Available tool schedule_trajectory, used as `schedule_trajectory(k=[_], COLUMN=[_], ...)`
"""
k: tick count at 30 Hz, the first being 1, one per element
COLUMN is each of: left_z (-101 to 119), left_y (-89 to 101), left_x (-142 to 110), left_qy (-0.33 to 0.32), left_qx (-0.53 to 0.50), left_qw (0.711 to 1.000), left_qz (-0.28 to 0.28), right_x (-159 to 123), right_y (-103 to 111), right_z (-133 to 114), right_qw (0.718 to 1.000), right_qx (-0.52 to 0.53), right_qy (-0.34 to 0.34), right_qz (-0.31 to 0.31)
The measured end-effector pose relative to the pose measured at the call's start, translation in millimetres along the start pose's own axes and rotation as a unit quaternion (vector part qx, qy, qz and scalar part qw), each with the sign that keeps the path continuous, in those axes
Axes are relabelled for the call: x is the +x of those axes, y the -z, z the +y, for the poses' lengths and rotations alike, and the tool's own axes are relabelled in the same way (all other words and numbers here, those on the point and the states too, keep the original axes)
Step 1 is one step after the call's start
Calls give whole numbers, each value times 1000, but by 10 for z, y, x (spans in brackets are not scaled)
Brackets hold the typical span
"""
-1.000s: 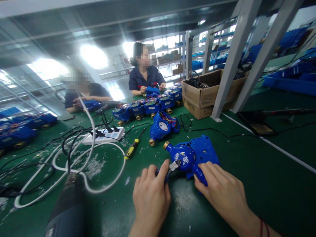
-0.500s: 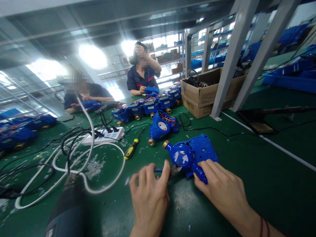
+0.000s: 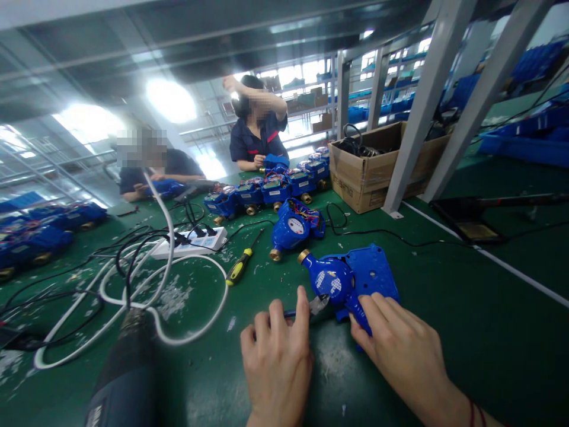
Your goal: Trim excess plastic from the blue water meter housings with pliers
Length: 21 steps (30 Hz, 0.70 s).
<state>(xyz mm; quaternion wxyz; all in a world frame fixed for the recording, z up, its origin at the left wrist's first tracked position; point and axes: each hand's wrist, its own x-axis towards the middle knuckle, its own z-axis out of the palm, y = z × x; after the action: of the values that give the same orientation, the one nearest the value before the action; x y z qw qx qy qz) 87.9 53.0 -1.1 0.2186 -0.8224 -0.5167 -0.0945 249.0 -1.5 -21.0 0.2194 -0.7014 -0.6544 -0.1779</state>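
A blue water meter (image 3: 331,279) with a brass threaded end lies face down on the green table, white specks marking its round underside. My right hand (image 3: 400,338) is closed around its near pipe end. In my left hand (image 3: 280,356) are cutting pliers (image 3: 319,304), their jaws at the rim of the round underside; most of the handles are hidden by my fingers. Beyond this meter another water meter (image 3: 294,227) rests dial up, with coloured wires showing in its open box. A yellow-and-black screwdriver (image 3: 239,268) lies to the left of them.
At the left are a heat gun (image 3: 122,373), a looped white cable (image 3: 208,328) and a power strip (image 3: 208,239). A cardboard box (image 3: 355,181) stands by slanted metal posts (image 3: 427,112). Several more meters (image 3: 249,194) line up beyond, where two co-workers sit.
My hands, the pliers and the meter stay nearly in place while the view shifts slightly. The co-worker opposite has raised a forearm higher across the head.
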Motion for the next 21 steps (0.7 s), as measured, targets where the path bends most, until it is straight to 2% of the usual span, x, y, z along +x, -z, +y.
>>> schedule_trajectory(k=[4,10,15,21], left_z=[-35,-173,-161,-99], left_y=[11,-47,-94,-42], left_x=[37,10,-10,13], left_qy=[-2,-8,-44,-21], left_qx=[-21,-121,-76,-18], left_qw=[1000,993,995,999], left_qz=[2,14,48,39], right_x=[-30,-2,3,20], right_y=[-11,-29,-15,-2], right_z=[27,96,99,77], right_qw=[1000,997,996,998], right_qx=[18,39,47,40], right_qy=[-12,-37,-46,-36], right_qz=[-16,-47,-55,-36])
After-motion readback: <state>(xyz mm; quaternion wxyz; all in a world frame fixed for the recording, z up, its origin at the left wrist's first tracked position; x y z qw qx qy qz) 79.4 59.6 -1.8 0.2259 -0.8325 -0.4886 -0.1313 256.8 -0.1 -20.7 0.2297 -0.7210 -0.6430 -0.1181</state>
